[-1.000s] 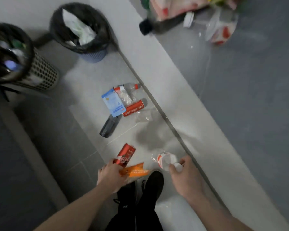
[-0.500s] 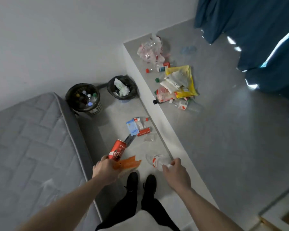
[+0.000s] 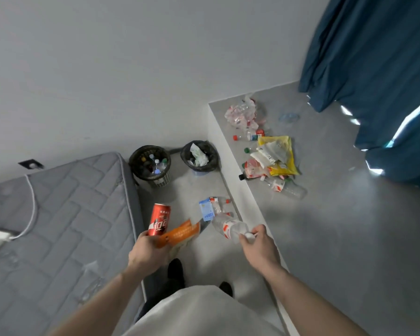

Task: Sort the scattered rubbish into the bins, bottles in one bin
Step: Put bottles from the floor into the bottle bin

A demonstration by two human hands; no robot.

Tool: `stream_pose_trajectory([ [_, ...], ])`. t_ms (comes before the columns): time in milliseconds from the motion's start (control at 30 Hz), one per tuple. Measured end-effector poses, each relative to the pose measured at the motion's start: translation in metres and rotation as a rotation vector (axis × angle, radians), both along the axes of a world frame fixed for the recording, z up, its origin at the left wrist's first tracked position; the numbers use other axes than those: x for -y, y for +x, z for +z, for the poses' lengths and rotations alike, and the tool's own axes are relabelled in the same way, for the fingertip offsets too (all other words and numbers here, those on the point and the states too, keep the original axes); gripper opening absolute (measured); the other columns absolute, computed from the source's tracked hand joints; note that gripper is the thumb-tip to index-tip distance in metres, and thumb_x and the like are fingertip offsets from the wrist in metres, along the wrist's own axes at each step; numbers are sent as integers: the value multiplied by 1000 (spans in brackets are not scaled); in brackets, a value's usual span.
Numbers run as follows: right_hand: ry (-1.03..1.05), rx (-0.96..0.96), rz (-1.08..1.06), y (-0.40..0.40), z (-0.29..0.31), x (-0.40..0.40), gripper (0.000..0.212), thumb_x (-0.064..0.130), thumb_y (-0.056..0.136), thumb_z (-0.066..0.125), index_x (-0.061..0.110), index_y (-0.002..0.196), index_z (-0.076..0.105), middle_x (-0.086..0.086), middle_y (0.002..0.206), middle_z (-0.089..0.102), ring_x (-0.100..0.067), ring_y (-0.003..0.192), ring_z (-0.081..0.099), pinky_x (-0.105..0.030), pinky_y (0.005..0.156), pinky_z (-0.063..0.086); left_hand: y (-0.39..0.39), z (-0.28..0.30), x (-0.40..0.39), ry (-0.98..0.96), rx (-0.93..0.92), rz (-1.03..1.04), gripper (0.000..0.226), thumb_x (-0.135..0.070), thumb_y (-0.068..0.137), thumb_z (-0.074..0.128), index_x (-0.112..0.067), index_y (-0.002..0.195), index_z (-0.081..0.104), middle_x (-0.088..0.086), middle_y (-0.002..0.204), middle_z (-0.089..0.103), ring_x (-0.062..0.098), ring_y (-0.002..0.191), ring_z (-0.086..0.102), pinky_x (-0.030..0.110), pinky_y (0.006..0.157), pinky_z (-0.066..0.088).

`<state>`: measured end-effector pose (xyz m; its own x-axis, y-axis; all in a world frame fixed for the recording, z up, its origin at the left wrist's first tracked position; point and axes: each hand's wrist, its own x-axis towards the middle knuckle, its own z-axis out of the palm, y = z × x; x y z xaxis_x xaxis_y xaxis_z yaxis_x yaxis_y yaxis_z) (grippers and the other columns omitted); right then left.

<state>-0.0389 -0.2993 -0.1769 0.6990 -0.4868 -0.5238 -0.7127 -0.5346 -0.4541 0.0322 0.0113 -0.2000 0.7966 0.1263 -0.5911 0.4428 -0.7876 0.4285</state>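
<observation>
Head view, nearest first: the left hand (image 3: 148, 253) grips a red can (image 3: 159, 219) together with an orange wrapper (image 3: 180, 234); the right hand (image 3: 257, 246) pinches a clear bottle (image 3: 229, 228) by its capped neck, the body pointing away. Both are held over a narrow strip of floor (image 3: 192, 190) hemmed by a grey mattress (image 3: 58, 214) on the left and a raised ledge (image 3: 230, 180) on the right. Further along the strip lie a blue packet (image 3: 206, 209) and a small bottle (image 3: 220, 202), touching. At its far end, against the wall, stand 2 black bins: the perforated bin (image 3: 150, 166) holds capped bottles; the lined bin (image 3: 199, 156) holds crumpled white paper. On the platform beyond the ledge lies a rubbish pile (image 3: 269, 156) of bottles, bags and wrappers; wide bare floor reaches a blue curtain (image 3: 374, 69).
</observation>
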Motion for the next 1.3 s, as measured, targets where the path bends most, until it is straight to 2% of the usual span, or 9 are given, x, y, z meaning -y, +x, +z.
stream_pose_trajectory([
  [133,22,3,36,35,8,-22,34,51,91,59,24,105,43,-1,98,63,-24,78,54,-31,65,41,28,8,-11,-49,24,-13,93,-75,55,72,-17,128,62,-1,116,66,21,96,69,38,85,59],
  [233,50,22,36,68,8,-46,33,52,90,59,26,103,43,0,103,62,-23,82,56,-31,68,42,60,3,-29,-79,-17,-8,79,-72,61,73,-14,115,68,-3,102,71,13,84,70,31,73,59],
  [300,60,24,25,88,8,-62,34,52,89,60,27,104,43,-1,108,62,-23,84,57,-31,69,43,80,8,-35,-153,-63,16,54,-58,74,78,-13,103,72,-1,94,74,13,78,71,29,65,58],
  [400,45,38,-2,113,5,-79,38,53,89,60,24,110,46,-4,113,64,-24,85,55,-33,70,43,108,5,-45,-243,-146,40,35,-42,82,81,-13,100,72,5,97,73,14,75,70,19,52,51],
  [600,44,66,-49,148,9,-88,33,45,90,63,22,105,45,-9,108,67,-31,94,62,-33,71,43,167,-1,-59,-302,-159,76,37,-41,80,83,-13,102,73,4,97,74,16,81,72,19,54,51],
  [800,16,65,-25,203,5,-70,30,44,91,62,20,103,47,-6,102,68,-23,78,54,-33,66,41,229,8,-52,-346,-150,133,40,-39,84,80,-9,108,71,3,96,72,16,83,70,21,58,50],
  [967,26,53,-13,260,-1,-51,33,46,90,63,21,103,47,-9,105,69,-28,83,58,-32,67,40,267,13,-41,-358,-91,219,25,-34,87,77,-15,100,69,4,100,70,14,82,66,20,59,49],
  [1133,43,78,-9,302,-3,-33,31,44,90,64,21,100,47,-8,101,68,-30,86,61,-35,69,46,312,3,-23,-349,-91,288,47,-38,85,79,-9,120,67,6,105,70,20,90,70,27,68,55],
  [1300,66,61,-54,340,-13,-14,29,44,92,62,21,102,47,-6,99,65,-28,88,62,-39,76,52,377,-15,17,-352,-147,282,51,-40,82,81,-6,118,68,6,99,72,20,85,72,28,67,57],
])
